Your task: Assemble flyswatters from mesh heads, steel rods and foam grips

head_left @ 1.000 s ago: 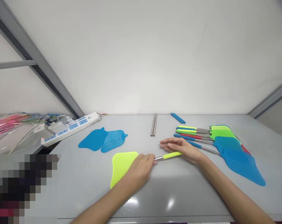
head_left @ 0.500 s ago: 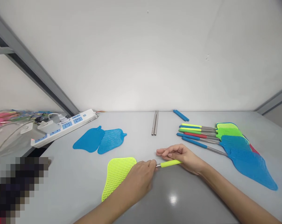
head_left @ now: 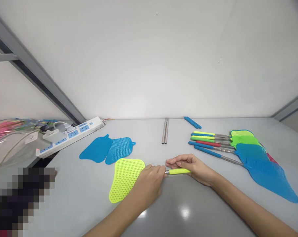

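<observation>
My left hand [head_left: 151, 181] is closed around the metal shaft of a yellow-green fly swatter, just below its grip. The swatter's perforated head [head_left: 125, 177] spreads out to the left, partly hidden behind that hand and forearm. Its yellow grip [head_left: 180, 171] points right, and its end meets the palm of my right hand [head_left: 190, 168]. The right fingers are curled loosely beside the grip, thumb against them. Behind lie two metal rods [head_left: 165, 131] side by side, and two blue grips [head_left: 192, 122]. Two loose blue swatter heads [head_left: 120, 149] lie at left, one overlapping the other.
Several complete fly swatters [head_left: 255, 158] in yellow, green, red and blue lie overlapping at right. A white power strip [head_left: 72, 136] with plugs runs along the left edge, beside clear bags of colourful things [head_left: 8, 131]. A wall [head_left: 163, 65] rises behind the grey table [head_left: 168, 210].
The yellow swatter has swung slightly, its head rising away from me and its grip lying more level. Both hands keep their places on it. The whole view has shifted a little.
</observation>
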Available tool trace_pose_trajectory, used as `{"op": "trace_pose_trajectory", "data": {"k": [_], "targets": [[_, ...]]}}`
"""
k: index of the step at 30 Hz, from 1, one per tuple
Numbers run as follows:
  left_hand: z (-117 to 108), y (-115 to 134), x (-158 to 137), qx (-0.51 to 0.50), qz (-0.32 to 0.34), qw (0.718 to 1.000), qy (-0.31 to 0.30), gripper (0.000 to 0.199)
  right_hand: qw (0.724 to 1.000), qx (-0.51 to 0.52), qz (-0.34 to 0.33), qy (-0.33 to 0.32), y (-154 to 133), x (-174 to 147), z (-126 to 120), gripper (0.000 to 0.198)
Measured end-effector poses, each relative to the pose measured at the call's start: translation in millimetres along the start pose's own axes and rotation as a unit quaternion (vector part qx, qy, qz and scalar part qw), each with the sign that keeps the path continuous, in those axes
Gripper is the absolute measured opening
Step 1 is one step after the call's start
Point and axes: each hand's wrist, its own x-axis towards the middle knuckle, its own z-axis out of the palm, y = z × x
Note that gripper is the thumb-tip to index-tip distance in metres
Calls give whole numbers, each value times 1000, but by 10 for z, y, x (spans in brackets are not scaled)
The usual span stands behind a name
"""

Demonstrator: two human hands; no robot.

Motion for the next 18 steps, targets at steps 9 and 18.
{"op": "trace_pose_trajectory", "data": {"k": [9,18], "targets": [[-127,-123,17,-25,25,997,72,26,995,-57,41,-63,-62,-21,18,37],[-161,-53,33,-114,36,973,195,26,995,-21,63,-80,-88,-1,-13,42]]}}
